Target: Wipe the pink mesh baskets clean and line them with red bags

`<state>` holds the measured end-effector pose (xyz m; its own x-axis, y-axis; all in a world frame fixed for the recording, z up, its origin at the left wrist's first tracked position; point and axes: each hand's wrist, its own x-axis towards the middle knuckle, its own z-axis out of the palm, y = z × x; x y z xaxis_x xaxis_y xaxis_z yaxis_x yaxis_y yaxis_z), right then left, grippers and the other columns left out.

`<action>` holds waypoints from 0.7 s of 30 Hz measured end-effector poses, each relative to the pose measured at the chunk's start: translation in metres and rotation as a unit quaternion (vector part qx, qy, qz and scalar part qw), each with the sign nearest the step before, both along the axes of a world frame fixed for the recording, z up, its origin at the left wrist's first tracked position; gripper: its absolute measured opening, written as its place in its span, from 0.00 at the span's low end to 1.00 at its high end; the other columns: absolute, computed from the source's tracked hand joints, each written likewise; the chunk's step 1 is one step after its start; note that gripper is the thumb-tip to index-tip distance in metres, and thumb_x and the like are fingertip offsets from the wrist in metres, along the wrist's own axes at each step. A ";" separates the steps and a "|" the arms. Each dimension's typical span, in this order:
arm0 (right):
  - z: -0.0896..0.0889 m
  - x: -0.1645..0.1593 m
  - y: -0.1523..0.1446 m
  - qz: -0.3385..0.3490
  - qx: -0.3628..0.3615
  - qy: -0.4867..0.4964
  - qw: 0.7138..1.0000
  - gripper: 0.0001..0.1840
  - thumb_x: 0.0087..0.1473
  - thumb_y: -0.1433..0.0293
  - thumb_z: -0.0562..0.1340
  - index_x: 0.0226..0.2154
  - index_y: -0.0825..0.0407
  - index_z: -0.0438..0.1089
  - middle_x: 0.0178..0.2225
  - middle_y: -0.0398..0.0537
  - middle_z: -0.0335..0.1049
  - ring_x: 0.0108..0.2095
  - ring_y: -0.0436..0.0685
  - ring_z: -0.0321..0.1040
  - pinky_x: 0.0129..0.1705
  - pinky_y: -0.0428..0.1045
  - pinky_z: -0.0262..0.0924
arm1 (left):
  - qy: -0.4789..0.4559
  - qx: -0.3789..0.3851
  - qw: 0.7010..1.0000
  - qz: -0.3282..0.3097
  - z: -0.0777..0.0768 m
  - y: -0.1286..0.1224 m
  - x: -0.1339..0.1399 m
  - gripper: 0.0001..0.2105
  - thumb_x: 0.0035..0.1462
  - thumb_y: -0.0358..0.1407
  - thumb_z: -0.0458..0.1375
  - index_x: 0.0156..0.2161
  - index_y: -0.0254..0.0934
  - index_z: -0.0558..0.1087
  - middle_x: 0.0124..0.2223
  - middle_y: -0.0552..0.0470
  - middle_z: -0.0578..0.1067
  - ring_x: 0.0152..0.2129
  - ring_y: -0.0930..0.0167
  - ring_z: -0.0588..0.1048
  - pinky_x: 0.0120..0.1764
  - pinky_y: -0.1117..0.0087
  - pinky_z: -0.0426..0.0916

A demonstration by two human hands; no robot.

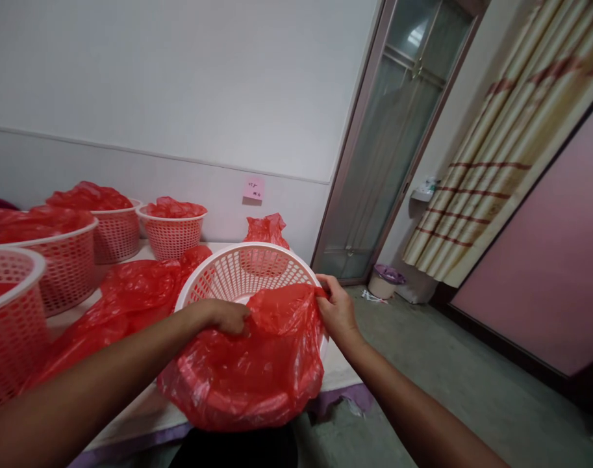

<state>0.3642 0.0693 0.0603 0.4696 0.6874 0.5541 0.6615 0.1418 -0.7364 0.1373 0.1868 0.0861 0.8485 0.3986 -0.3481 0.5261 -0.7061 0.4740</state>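
A white plastic basket (228,276) with slotted walls stands in front of me, tilted toward me. A red plastic bag (257,370) covers its near rim and sags into it, while the far rim is bare. My right hand (336,309) pinches the bag's edge at the basket's right rim. Over the basket's left part, my left hand (230,317) is closed at the bag's edge, its fingertips partly hidden by the film. More red bag film (135,292) lies crumpled on the table, just left of the basket.
Several baskets lined with red bags, one of them a small basket (173,234), stand at the left. Behind the big basket sits a red bag (267,229). A pink note (253,189) is on the wall. A bin (384,281) stands on the floor (423,351) at right.
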 end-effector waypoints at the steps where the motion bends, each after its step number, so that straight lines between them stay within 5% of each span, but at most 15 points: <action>1: 0.001 0.000 0.001 0.003 0.000 -0.002 1.000 0.19 0.47 0.68 0.55 0.43 0.52 0.70 0.36 0.48 0.75 0.35 0.58 0.70 0.40 0.52 0.63 | 0.016 -0.026 1.000 -0.006 -0.002 0.000 0.001 0.07 0.38 0.34 0.58 0.26 0.36 0.78 0.27 0.49 0.80 0.23 0.63 0.76 0.29 0.65 0.70; 3: 0.003 0.000 0.002 0.002 -0.004 -0.014 1.000 0.19 0.47 0.69 0.55 0.43 0.52 0.70 0.37 0.48 0.75 0.35 0.58 0.70 0.40 0.52 0.62 | 0.018 -0.073 0.997 -0.008 -0.002 0.004 0.001 0.04 0.38 0.34 0.59 0.20 0.36 0.75 0.21 0.50 0.77 0.19 0.65 0.74 0.27 0.66 0.69; 8: 0.005 0.001 0.005 -0.029 -0.018 -0.051 0.998 0.18 0.47 0.69 0.53 0.41 0.50 0.70 0.35 0.47 0.74 0.35 0.58 0.70 0.40 0.51 0.61 | -0.135 -0.104 0.984 0.056 0.027 0.015 -0.016 0.11 0.47 0.39 0.56 0.34 0.38 0.76 0.32 0.53 0.79 0.29 0.69 0.75 0.34 0.70 0.69; 13: 0.006 0.002 0.008 -0.025 -0.014 -0.046 0.999 0.18 0.46 0.69 0.53 0.40 0.51 0.69 0.35 0.47 0.73 0.36 0.58 0.69 0.40 0.51 0.61 | -0.273 -0.116 0.941 0.164 0.052 0.017 -0.035 0.18 0.50 0.50 0.58 0.37 0.36 0.73 0.34 0.49 0.78 0.28 0.69 0.75 0.31 0.70 0.68; 18: 0.007 0.001 0.008 -0.033 -0.015 -0.064 0.997 0.16 0.48 0.69 0.53 0.39 0.50 0.70 0.34 0.47 0.73 0.36 0.58 0.68 0.41 0.51 0.61 | -0.371 0.003 0.884 0.286 0.051 0.023 -0.037 0.17 0.53 0.50 0.53 0.34 0.37 0.68 0.25 0.55 0.70 0.19 0.73 0.68 0.25 0.72 0.62; 21: 0.005 0.003 0.007 -0.030 -0.002 -0.095 0.995 0.20 0.48 0.71 0.53 0.43 0.51 0.70 0.40 0.49 0.73 0.41 0.58 0.68 0.46 0.53 0.60 | -0.391 0.108 0.859 0.311 0.049 0.030 -0.037 0.11 0.53 0.44 0.52 0.34 0.38 0.68 0.28 0.54 0.69 0.25 0.70 0.69 0.32 0.69 0.64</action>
